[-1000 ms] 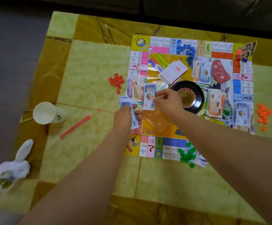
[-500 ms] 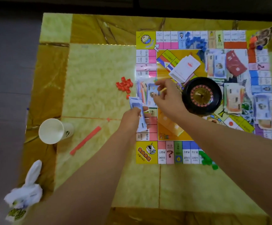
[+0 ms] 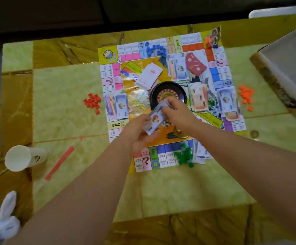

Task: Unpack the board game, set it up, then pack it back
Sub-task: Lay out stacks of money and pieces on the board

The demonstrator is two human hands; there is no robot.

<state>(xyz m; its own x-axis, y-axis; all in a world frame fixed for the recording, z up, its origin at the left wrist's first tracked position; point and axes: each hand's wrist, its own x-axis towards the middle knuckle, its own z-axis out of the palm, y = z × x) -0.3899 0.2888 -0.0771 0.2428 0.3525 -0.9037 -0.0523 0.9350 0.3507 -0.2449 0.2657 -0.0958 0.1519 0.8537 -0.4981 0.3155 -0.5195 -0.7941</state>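
Gripping light, floppy bills (image 3: 157, 119): our left hand (image 3: 140, 133) holds near end, right hand (image 3: 178, 112) pinches far edge; prob. slippery.

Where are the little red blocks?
In the head view, the red blocks sit in a heap on the table, just left of the game board, beside its left-edge stack of banknotes.

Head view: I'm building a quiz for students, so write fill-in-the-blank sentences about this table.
The pile on the table left of the board is ____. The pieces on the board's near edge are ____. Left hand and right hand grip a banknote stack near the black ____ wheel.
Missing: red; green; roulette.
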